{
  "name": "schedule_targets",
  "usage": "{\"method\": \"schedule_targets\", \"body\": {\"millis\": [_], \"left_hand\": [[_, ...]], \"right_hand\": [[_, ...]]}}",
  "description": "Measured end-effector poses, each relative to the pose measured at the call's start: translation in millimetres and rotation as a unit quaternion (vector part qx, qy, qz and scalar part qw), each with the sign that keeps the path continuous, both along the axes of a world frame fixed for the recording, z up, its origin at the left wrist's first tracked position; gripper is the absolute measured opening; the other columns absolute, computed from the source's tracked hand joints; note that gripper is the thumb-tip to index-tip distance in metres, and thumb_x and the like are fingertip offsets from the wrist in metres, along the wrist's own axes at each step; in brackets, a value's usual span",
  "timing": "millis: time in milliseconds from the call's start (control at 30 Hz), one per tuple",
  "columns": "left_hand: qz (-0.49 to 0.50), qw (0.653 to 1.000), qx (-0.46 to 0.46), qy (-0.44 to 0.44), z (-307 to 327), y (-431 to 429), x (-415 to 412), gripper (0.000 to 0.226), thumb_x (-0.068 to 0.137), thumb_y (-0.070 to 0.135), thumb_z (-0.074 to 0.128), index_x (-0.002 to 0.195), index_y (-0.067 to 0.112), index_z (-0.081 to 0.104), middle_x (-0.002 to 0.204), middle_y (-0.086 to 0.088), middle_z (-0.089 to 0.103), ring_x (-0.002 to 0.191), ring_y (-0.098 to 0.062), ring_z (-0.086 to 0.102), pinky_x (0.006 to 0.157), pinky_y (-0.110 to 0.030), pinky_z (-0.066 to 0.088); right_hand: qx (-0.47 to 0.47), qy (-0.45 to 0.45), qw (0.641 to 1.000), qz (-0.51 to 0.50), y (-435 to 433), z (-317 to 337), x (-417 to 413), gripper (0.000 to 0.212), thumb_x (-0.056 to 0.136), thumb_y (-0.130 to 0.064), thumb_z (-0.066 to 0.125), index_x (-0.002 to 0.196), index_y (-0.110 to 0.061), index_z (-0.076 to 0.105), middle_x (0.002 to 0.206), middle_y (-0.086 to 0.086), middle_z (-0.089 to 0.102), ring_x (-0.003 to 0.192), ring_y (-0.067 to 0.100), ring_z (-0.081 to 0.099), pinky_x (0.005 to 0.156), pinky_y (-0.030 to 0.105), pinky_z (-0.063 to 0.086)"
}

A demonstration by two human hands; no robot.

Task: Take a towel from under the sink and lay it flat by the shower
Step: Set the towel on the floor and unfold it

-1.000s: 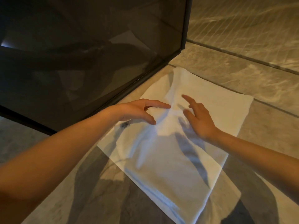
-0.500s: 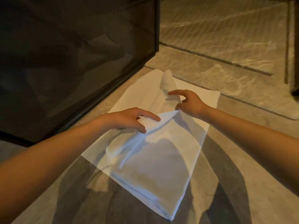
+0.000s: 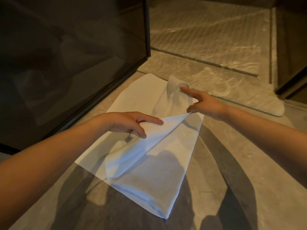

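Lifting the top layer of a white towel (image 3: pixel 146 171), a person crouches on the stone floor (image 3: pixel 232 180) beside the dark glass shower screen (image 3: pixel 66 63). A second ago both palms hovered flat over the folded cloth; since then the right hand (image 3: pixel 207 103) has pinched a corner and drawn it up, so that a taut ridge now runs from that corner down toward the near edge. At the far end a curl of fabric (image 3: pixel 176 85) has risen where the cloth lay smooth before. The change suggests the person is opening out a fold, so the towel is in place but probably not yet fully flat.

The right grip is narrow: thumb and a lower finger are closed on the raised corner, while the index finger points outward, just touching the far curl. The left hand (image 3: pixel 129 122) is loosely spread, fingers resting on the lifted layer near the sewn label (image 3: pixel 128 138), apparently steadying it rather than gripping. The towel lies on the floor, one long side close to the screen's base.
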State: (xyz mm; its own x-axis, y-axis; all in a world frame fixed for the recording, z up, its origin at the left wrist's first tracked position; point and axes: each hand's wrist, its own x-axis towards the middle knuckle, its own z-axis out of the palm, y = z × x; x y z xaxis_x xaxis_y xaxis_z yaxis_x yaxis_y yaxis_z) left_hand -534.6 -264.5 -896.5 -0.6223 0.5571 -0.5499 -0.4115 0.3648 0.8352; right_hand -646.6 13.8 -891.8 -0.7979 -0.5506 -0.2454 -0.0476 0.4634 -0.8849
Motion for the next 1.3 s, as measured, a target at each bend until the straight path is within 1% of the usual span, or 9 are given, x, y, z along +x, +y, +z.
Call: {"method": "schedule_targets", "body": {"millis": [167,400,567,733,900,967,1100,1200,1300], "left_hand": [[-0.036,0.996,0.07,-0.039,6,27,-10,0.066,0.085,-0.01,0.063,0.138,0.028,0.056,0.149,0.012,0.046,0.132,-0.018,0.049,0.106,-0.04,0.042],[-0.079,0.977,0.169,-0.099,-5,117,-26,0.067,0.082,-0.012,0.06,0.133,0.031,0.061,0.147,0.012,0.047,0.131,-0.015,0.051,0.091,-0.03,0.053],[-0.108,0.974,0.17,-0.103,-21,183,-40,0.067,0.082,-0.012,0.058,0.137,0.027,0.058,0.149,0.011,0.043,0.136,-0.019,0.044,0.115,-0.053,0.019],[-0.173,0.944,0.241,-0.144,-21,245,-40,0.067,0.087,-0.008,0.056,0.141,0.03,0.052,0.149,0.014,0.041,0.136,-0.011,0.043,0.092,-0.021,0.049],[-0.202,0.929,0.27,-0.151,-29,311,-30,0.064,0.084,0.001,0.063,0.139,0.03,0.052,0.153,0.002,0.039,0.133,-0.021,0.047,0.085,-0.021,0.052],[-0.204,0.931,0.258,-0.156,-33,329,-29,0.06,0.085,-0.001,0.059,0.136,0.032,0.053,0.15,0.004,0.039,0.127,-0.019,0.052,0.083,-0.021,0.052],[-0.201,0.951,0.195,-0.133,-49,348,-32,0.064,0.08,0.005,0.064,0.133,0.038,0.057,0.151,0.011,0.04,0.132,-0.015,0.049,0.106,-0.036,0.035],[-0.178,0.963,0.158,-0.123,-60,362,-30,0.063,0.075,0.006,0.071,0.124,0.046,0.063,0.142,0.018,0.049,0.123,-0.005,0.055,0.101,-0.025,0.047],[-0.166,0.984,0.033,0.057,-73,381,-24,0.06,0.079,0.002,0.073,0.126,0.038,0.062,0.144,0.009,0.048,0.125,-0.007,0.051,0.092,-0.014,0.046]], "right_hand": [[-0.009,0.018,1.0,0.004,40,22,2,0.085,0.079,0.012,0.065,0.148,-0.03,0.041,0.151,-0.013,0.038,0.122,0.005,0.049,0.082,0.015,0.053],[0.015,0.032,0.998,-0.049,125,48,8,0.085,0.077,0.005,0.069,0.145,-0.039,0.044,0.15,-0.02,0.037,0.133,0.003,0.042,0.085,0.017,0.055],[0.04,-0.011,0.994,-0.1,190,50,25,0.082,0.081,0.008,0.065,0.146,-0.038,0.043,0.151,-0.019,0.036,0.133,0.01,0.044,0.088,0.027,0.057],[-0.033,-0.103,0.977,-0.181,247,58,40,0.073,0.085,0.011,0.055,0.135,-0.042,0.056,0.144,-0.012,0.042,0.124,0.019,0.052,0.085,0.03,0.058],[-0.033,-0.134,0.954,-0.265,293,52,55,0.071,0.086,0.01,0.05,0.128,-0.046,0.061,0.137,-0.013,0.045,0.119,0.022,0.056,0.081,0.032,0.059],[-0.025,-0.147,0.944,-0.294,305,43,60,0.072,0.086,0.011,0.048,0.127,-0.046,0.061,0.135,-0.015,0.046,0.116,0.021,0.059,0.08,0.032,0.06],[0.032,-0.144,0.931,-0.334,327,23,68,0.07,0.088,0.01,0.048,0.131,-0.044,0.058,0.135,-0.015,0.043,0.105,0.015,0.064,0.072,0.028,0.06],[0.096,-0.128,0.936,-0.312,343,13,70,0.068,0.09,0.007,0.051,0.139,-0.04,0.05,0.142,-0.014,0.039,0.11,0.011,0.057,0.066,0.019,0.058],[0.176,-0.095,0.933,-0.298,348,-7,73,0.067,0.088,0.004,0.059,0.143,-0.032,0.047,0.152,-0.007,0.036,0.126,0.016,0.041,0.071,0.016,0.054]]}}
